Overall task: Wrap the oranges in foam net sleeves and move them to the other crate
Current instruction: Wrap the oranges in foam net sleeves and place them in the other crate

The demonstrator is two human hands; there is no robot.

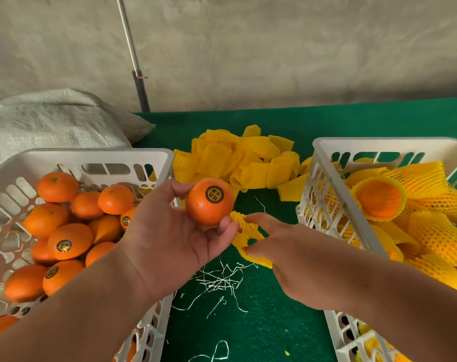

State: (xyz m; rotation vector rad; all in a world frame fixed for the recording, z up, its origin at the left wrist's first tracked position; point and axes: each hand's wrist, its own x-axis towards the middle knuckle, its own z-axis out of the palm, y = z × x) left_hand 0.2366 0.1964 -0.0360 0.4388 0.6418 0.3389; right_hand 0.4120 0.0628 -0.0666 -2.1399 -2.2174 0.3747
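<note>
**Between two crates, one orange raised and one sleeve pinched**

Over the green bench (pixel 274 333), seen from the head camera, the left hand (pixel 169 231) holds a bare orange (pixel 209 202) up between thumb and curled fingertips, its round dark-and-gold sticker (pixel 214 193) facing the camera. Just right of it and slightly lower, the right hand (pixel 290 254) pinches a yellow foam net sleeve (pixel 244 231) between thumb and fingers; the sleeve's near end touches the left hand's fingertips, right under the orange.

At the left stands a white slotted crate (pixel 91 155) filled with unwrapped oranges (pixel 70 241), several bearing the same sticker. At the right a second white crate (pixel 324 152) holds oranges already in yellow netting; one wrapped orange (pixel 380 199) lies on top with its orange skin showing through the sleeve's open end.

Between the crates, farther back on the bench, lies a loose heap of empty foam net sleeves (pixel 237 158). Thin white threads (pixel 222 280) are scattered on the green surface below the hands. Behind the left crate rests a grey woven sack (pixel 52 121), and a metal pole (pixel 136 64) leans up against the pale fabric backdrop.
</note>
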